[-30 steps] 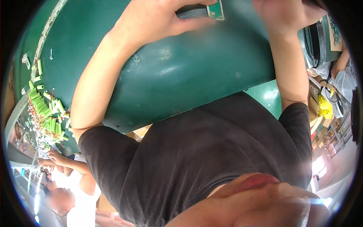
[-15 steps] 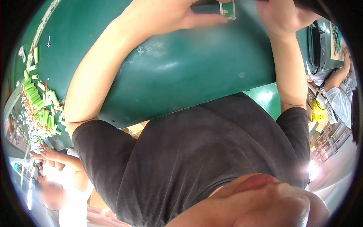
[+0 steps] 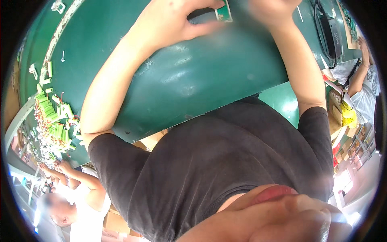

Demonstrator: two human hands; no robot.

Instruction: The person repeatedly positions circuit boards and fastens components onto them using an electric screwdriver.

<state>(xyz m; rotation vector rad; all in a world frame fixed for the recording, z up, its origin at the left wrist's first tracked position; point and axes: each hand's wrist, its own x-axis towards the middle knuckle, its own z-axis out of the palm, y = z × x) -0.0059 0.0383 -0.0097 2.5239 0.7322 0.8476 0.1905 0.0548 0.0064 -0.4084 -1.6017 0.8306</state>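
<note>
At the top edge, my left hand has its thumb and a finger closed at a small green circuit board with a pale, clear-looking rim. The upper end of the board is cut off by the picture's edge. A dark gap shows between thumb and finger. To the right of the board, apart from it, is my right hand, blurred by motion. Its fingers run out of the picture, so whether it holds anything is hidden.
Under both arms lies a green table. Green cylindrical cells with wires are heaped at the left, near a co-worker's hands. A black device stands at the right, beside another co-worker's arm.
My left hand and the board have shifted left in the picture. My right hand has also moved left and up. The surroundings have shifted slightly with the head.
</note>
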